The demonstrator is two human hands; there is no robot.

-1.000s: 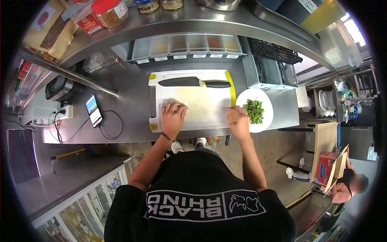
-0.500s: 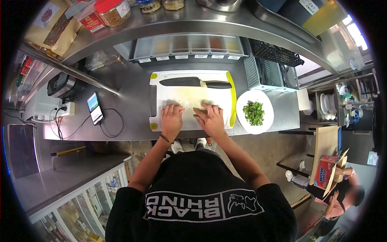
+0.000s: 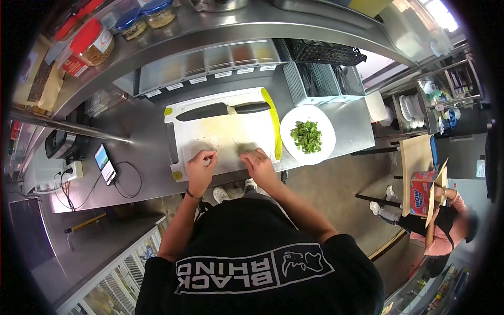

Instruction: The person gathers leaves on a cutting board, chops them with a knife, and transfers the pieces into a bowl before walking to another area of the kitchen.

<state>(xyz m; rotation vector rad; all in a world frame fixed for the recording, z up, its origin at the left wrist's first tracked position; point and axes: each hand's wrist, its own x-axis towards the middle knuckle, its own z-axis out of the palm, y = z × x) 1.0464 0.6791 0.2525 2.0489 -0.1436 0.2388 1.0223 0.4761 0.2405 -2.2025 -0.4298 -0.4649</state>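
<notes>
Steel counter, knife on cutting board, plate of greens alongside

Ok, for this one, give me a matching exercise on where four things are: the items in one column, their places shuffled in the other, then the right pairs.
Things
1. phone
2. chopped greens
3. knife
4. blue-lidded jars

Places
A. on the raised shelf
B. lying along the far side of the cutting board
C. on the counter, to the left of the cutting board
D. on the white plate

Right pairs: 1-C, 2-D, 3-B, 4-A
</notes>
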